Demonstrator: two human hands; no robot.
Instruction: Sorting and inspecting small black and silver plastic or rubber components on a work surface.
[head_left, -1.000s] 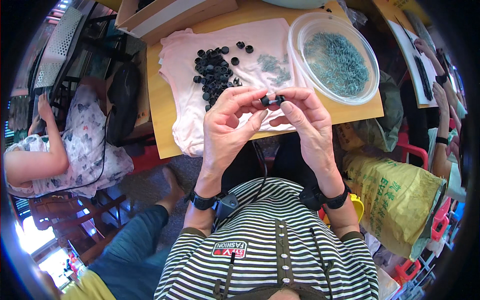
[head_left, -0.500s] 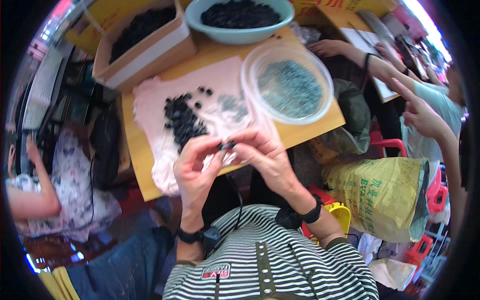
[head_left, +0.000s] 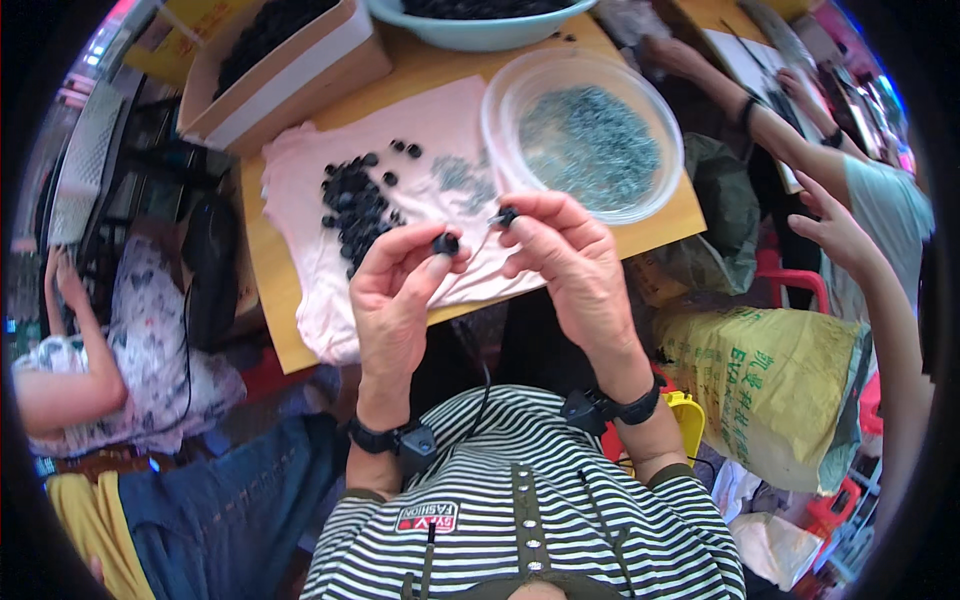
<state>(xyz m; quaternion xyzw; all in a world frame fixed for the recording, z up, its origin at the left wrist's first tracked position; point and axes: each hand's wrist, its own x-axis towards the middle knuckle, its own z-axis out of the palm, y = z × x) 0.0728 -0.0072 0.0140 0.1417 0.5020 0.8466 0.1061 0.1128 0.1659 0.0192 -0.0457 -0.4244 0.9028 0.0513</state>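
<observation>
Between the thumb and fingers of my left hand (head_left: 393, 290) is a small black round cap (head_left: 445, 243), its hollow side showing. My right hand (head_left: 578, 262) pinches another small black piece (head_left: 506, 216) with a greyish bit at its edge. Both hands hover a short gap apart over the near edge of a pink cloth (head_left: 440, 122). A pile of black caps (head_left: 357, 205) lies on the cloth beyond my left hand. Small grey metal pieces (head_left: 462, 182), perhaps screws, are scattered beside it. A translucent round tub (head_left: 497, 135) at the right holds many similar metal pieces (head_left: 600, 150).
A cardboard box (head_left: 290, 92) of black pieces stands at the far left of the wooden table (head_left: 655, 222). Behind is a light-blue basin (head_left: 480, 32). A yellow sack (head_left: 760, 385) and red stool (head_left: 800, 280) sit at right. People are at both sides.
My hands have moved apart, each now with a black piece; before, they met at one spot. The right hand went up and right. The view has shifted slightly.
</observation>
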